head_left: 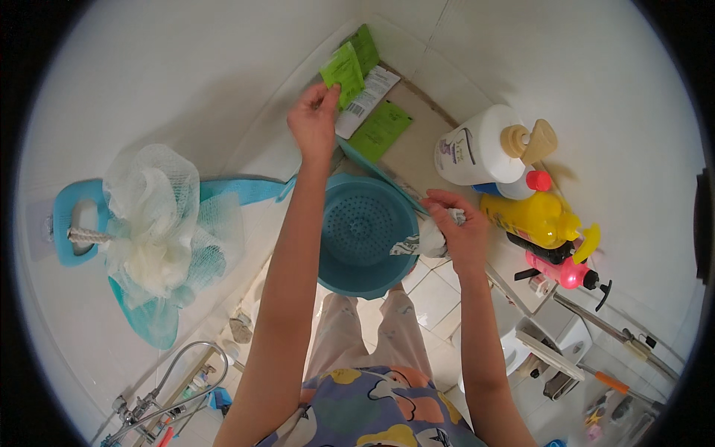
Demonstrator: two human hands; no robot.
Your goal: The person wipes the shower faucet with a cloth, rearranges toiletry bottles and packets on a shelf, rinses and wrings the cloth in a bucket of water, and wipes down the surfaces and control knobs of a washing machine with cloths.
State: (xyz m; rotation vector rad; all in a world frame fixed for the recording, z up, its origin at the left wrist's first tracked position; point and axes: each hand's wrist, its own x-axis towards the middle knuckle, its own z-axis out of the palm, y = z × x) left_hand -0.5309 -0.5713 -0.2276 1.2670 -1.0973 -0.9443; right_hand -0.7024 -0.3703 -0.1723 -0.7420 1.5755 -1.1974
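Observation:
My left hand (pixel 316 119) is closed on the lower end of a bright green sachet (pixel 343 69) over the corner shelf. Another green sachet (pixel 363 48) stands behind it against the wall. Beside these lie a white tube (pixel 370 98) and a flat green packet (pixel 381 130). Closer to me, my right hand (pixel 458 232) grips a crumpled white cloth (pixel 428 240) with dark marks; whether it is fabric or paper is hard to tell. Its loose end hangs over the rim of a teal basin (pixel 325 257), whose bottom shows a pattern of dots.
On the shelf's right stand a large white pump bottle (pixel 477 149), a yellow bottle (pixel 532 217) and a pink bottle (pixel 555 270). A white mesh bath puff (pixel 153 231) hangs on the left wall. A shower hose (pixel 221 357) curves at lower left.

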